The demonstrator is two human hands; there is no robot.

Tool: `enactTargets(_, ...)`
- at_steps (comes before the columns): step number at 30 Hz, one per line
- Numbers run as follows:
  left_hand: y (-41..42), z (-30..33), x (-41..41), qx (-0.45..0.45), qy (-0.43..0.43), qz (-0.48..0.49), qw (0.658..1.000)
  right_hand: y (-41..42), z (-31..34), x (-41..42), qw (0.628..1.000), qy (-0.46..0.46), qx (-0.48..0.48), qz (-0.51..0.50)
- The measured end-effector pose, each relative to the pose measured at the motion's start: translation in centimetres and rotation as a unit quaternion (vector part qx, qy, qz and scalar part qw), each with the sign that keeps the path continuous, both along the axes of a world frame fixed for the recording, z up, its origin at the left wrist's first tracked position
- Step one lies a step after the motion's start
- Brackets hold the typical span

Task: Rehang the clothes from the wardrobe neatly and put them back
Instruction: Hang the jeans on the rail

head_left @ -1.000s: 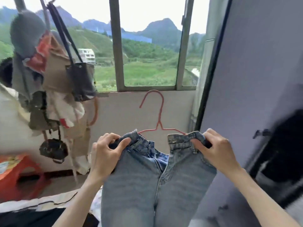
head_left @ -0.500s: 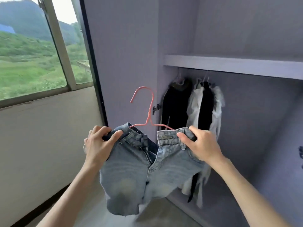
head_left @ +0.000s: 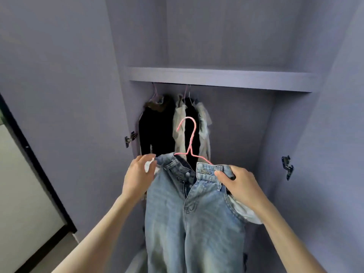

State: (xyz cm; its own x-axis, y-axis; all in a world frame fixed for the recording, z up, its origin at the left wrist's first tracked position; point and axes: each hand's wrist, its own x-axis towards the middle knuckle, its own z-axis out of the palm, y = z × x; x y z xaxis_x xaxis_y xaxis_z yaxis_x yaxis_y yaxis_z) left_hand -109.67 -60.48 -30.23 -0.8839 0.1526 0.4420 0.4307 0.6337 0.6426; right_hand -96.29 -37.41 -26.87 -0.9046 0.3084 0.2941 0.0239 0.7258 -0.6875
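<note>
Facing the open wardrobe (head_left: 216, 77), your left hand (head_left: 138, 177) holds one waistband corner of the jeans (head_left: 194, 211), which hang on a pink hanger (head_left: 190, 138); your right hand (head_left: 239, 185) pinches the other. Next, probably, lift the hook onto the rail beside the hung clothes (head_left: 157, 123).

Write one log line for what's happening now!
jeans on pink hanger | left hand and right hand grip waistband | facing wardrobe shelf | not hung yet
</note>
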Motion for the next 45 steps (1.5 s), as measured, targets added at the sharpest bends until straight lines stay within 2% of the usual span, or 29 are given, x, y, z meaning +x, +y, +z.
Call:
enactTargets(4,4.9,-1.7,-0.8,-0.035,-0.039,-0.095,0.994,3.5,-2.0,0.8,0.987,-0.048,-0.089,-0.125)
enactTargets(7,7.7,-2.6,-1.6,-0.034,-0.083,-0.133,0.987,5.0,-2.9,0.4,0.971,-0.049,-0.14,-0.188)
enactTargets(14,12.4,-2.3,-4.9,-0.039,-0.066,-0.164,0.983,8.1,-2.1,-3.5,0.95,-0.007,-0.196,-0.245)
enactTargets(18,14.0,-2.3,-7.7,-0.049,-0.03,-0.175,0.983,9.1,-1.6,-7.2,0.948,0.007,-0.185,-0.259)
enactTargets(28,16.9,-2.2,-21.2,-0.1,0.066,-0.196,0.973,11.4,-1.0,-19.3,0.937,0.097,-0.144,-0.305)
enactTargets(32,19.4,-1.8,-24.6,-0.135,0.109,-0.191,0.966,12.7,-1.0,-23.0,0.939,0.094,-0.135,-0.301)
enactTargets(37,23.1,-1.2,-27.5,-0.213,0.05,-0.178,0.959,13.9,-1.1,-27.4,0.942,0.085,-0.146,-0.291)
enactTargets(45,27.3,-1.4,-30.0,-0.212,0.015,-0.13,0.968,15.9,-1.6,-34.0,0.956,0.048,-0.138,-0.256)
